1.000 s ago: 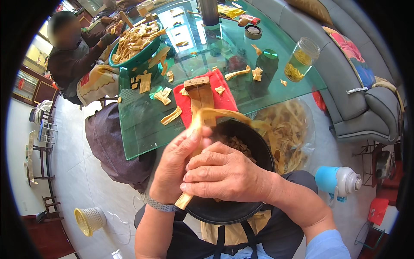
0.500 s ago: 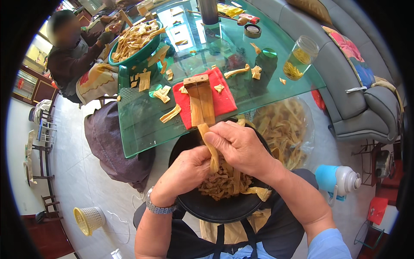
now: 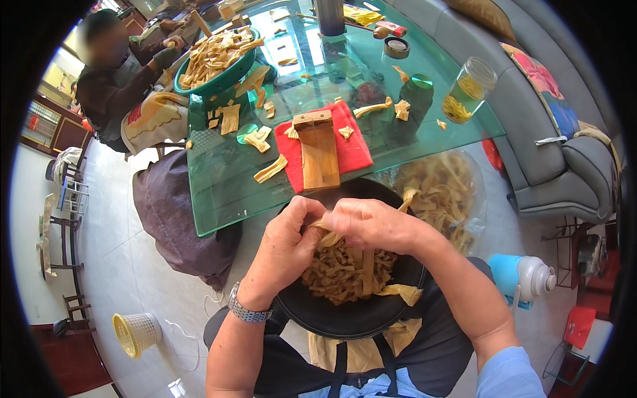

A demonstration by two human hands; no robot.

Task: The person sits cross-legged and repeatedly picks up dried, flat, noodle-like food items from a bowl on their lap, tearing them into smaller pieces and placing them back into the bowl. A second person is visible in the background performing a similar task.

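Observation:
Over a black basin (image 3: 345,326) on my lap, my left hand (image 3: 288,232) pinches a pale yellow-brown fibrous strip (image 3: 330,237). My right hand (image 3: 371,224) is closed on the same strip, its fingertips a little blurred and partly hiding it. Beneath both hands, a heap of small brown cut pieces (image 3: 345,275) fills the basin. One longer strip (image 3: 403,293) lies over the basin's right rim. Just beyond, at the table's edge, a wooden block (image 3: 320,159) with a crosspiece at its far end rests on a red cloth (image 3: 355,142).
Loose strips (image 3: 271,169) lie on the glass table (image 3: 219,199). A green basin (image 3: 232,78) heaped with strips stands far left, near another seated person (image 3: 109,79). A jar (image 3: 470,89) stands at the right. Beside my knee are a clear bag of strips (image 3: 441,192) and a flask (image 3: 521,275).
Both hands have drawn back from the wooden block with the strip, which no longer touches the block. The strip now lies crosswise between my fingers. My view has shifted slightly.

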